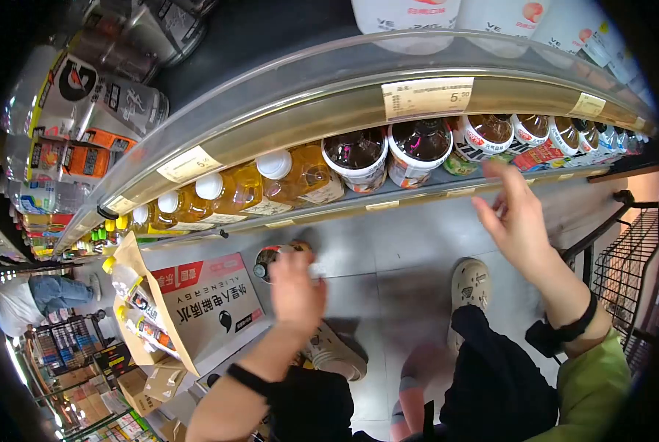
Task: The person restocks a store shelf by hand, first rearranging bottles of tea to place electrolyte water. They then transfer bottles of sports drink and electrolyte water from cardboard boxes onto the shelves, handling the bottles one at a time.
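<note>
My left hand point(298, 291) is low over the floor at the centre left, its fingers closed over a dark drink bottle point(268, 259) that lies sideways, cap to the left. The hand covers part of the bottle. My right hand point(519, 221) is raised at the right, holding nothing, with thumb and index finger apart. Its index fingertip overlaps the front of the lower shelf point(418, 197). Behind that fingertip stand brown drink bottles point(489, 131) with white label bands. Two wider dark bottles point(420, 147) are beside them, followed leftward by amber bottles point(296, 173) with white caps.
An open carton point(215, 302) with yellow-capped bottles point(146, 330) sits at the left on the tiled floor point(395, 283). A black wire cart point(624, 254) is at my right. The shelf's clear front rail point(344, 66) curves above the bottles. Another person point(46, 298) is far left.
</note>
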Demonstrator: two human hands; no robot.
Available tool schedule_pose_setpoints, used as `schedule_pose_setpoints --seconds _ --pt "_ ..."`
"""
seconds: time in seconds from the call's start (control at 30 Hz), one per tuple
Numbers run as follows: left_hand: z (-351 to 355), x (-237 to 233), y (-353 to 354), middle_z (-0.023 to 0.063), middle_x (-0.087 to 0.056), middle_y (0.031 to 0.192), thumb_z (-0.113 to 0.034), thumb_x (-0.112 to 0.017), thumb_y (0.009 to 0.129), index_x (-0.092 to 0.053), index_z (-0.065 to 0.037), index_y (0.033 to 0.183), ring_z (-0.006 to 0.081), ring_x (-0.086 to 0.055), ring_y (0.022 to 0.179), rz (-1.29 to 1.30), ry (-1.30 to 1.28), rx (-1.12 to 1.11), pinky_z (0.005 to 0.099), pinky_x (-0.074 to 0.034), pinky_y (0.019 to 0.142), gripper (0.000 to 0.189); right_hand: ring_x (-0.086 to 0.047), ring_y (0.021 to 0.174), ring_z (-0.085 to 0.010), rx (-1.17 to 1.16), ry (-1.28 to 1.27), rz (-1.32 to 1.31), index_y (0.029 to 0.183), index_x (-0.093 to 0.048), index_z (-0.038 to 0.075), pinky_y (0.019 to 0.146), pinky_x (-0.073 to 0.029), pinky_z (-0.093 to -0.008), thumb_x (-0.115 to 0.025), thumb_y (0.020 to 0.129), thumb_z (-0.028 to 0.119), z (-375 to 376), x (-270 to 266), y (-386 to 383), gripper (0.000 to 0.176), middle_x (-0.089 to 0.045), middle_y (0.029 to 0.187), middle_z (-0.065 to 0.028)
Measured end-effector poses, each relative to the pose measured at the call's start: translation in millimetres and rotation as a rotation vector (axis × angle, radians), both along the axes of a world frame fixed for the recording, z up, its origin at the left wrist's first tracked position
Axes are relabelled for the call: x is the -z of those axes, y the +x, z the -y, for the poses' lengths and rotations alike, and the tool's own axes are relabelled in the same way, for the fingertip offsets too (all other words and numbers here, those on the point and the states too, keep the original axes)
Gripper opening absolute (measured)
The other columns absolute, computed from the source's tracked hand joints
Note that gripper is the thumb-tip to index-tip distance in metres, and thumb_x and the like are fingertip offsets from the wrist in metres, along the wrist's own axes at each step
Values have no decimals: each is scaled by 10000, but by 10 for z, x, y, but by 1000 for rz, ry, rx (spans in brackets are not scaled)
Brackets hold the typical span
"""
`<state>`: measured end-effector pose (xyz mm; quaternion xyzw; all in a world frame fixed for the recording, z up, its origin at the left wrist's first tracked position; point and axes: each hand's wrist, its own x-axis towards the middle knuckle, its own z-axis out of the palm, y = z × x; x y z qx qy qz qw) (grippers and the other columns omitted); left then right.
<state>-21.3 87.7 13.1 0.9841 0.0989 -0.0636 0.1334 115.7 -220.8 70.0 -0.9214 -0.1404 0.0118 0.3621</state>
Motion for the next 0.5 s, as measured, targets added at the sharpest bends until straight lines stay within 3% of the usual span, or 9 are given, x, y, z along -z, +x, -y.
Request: schedule_pose_setpoints --seconds 0.03,0.1,0.13,0.2,0.23,0.3,0.33,0.4,0.5 --pt "-194 -59 -38 144 -510 1068 -66 -724 657 -544 -77 1044 349 -475 989 82 49 -25 436 -413 878 427 -656 888 -327 -1 -16 5 1218 -531 43 662 -529 -395 -730 804 181 -121 -16 11 480 -616 1116 -194" --pt "-434 -235 -55 163 -492 1122 -94 -739 643 -529 -71 1123 367 -471 1004 114 185 -119 453 -422 869 524 -570 1092 -364 -49 68 238 1407 -317 73 746 -530 -414 -795 740 188 -362 36 126 829 -442 1347 -208" --pt "-549 -204 -85 185 -475 1227 -132 -761 657 -509 -76 1211 394 -455 1094 128 227 -180 472 -416 930 611 -570 1092 -364 -55 58 240 1407 -317 73 746 -530 -414 -795 740 188 -478 78 191 829 -442 1347 -208" --pt "-690 -100 -126 207 -466 1277 -158 -783 662 -458 -72 1308 420 -428 1193 120 175 -327 475 -372 1010 728 -499 1179 -407 -32 -167 400 1459 -204 79 816 -522 -439 -846 663 215 -671 208 343 1032 -398 1374 -219" --pt "-777 -23 -147 207 -466 1277 -158 -783 662 -458 -72 1308 420 -428 1193 117 166 -331 475 -372 1010 728 -511 1156 -425 -24 -185 329 1463 -166 71 852 -514 -463 -862 624 225 -729 299 412 1101 -409 1344 -238" --pt "-957 174 -179 211 -410 1381 -184 -775 712 -474 -76 1297 436 -435 1223 55 -140 -395 478 -387 1016 667 -510 1158 -422 -20 -126 274 1462 -159 48 898 -492 -448 -866 627 209 -785 386 503 1107 -418 1334 -238" --pt "-1041 284 -191 211 -410 1381 -184 -775 712 -474 -76 1297 436 -435 1223 50 -150 -400 478 -387 1016 667 -508 1160 -420 -13 -59 217 1461 -151 26 944 -470 -432 -871 629 193 -799 415 525 1113 -426 1325 -238" --pt "-1127 455 -212 234 -393 1390 -171 -761 730 -490 -77 1283 434 -454 1212 -196 -375 -414 470 -397 1004 623 -492 1179 -418 -27 -37 227 1456 -160 14 952 -462 -438 -871 631 195 -793 482 518 1103 -428 1308 -241" --pt "-1060 532 -245 230 -434 1355 -158 -744 744 -528 -77 1246 422 -460 1204 -116 -409 -481 468 -394 1006 553 -451 1211 -411 4 -95 314 1435 -191 -11 932 -464 -440 -875 631 244 -787 585 522 1086 -408 1314 -245"
